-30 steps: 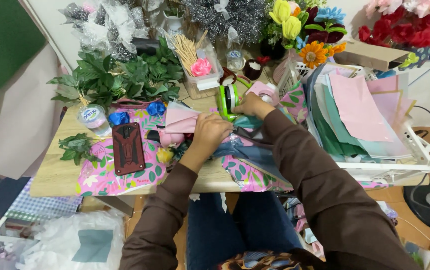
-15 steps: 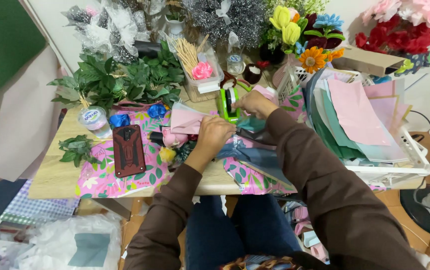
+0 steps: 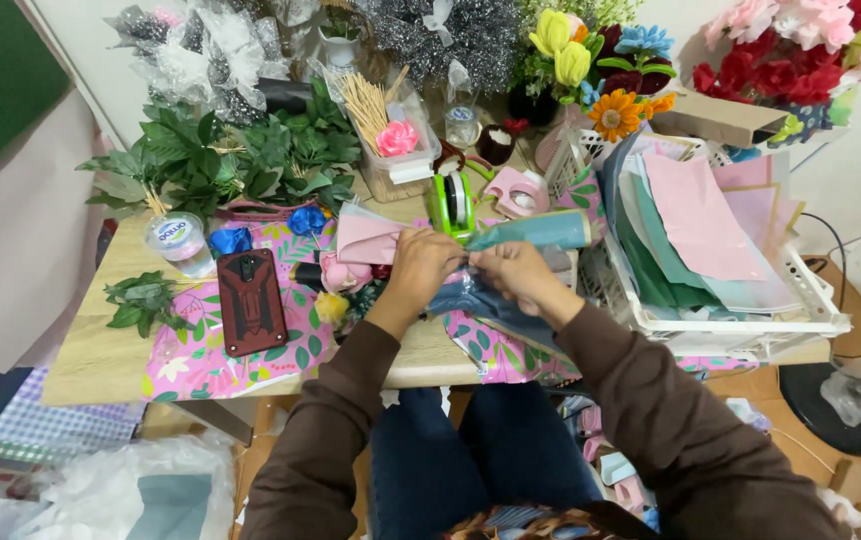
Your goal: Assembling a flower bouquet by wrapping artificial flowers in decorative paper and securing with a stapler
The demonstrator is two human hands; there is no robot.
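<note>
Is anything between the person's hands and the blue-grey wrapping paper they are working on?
Nothing visible is. The left hand and right hand both already grip the blue-grey wrapping paper directly, above the table edge; the green tape dispenser sits behind them.

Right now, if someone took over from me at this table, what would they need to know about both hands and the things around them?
Left hand: pinching the edge of the teal paper, over the table.
Right hand: gripping the same paper, close beside the left; blue-grey wrap hangs below both hands.
Nearby: green tape dispenser just behind the hands, pink tape dispenser next to it, white basket of paper sheets to the right, phone in a red-brown case on the left.
Done: the paper is partly rolled.
Left: both hands hold it; no tape on it that I can see.
</note>
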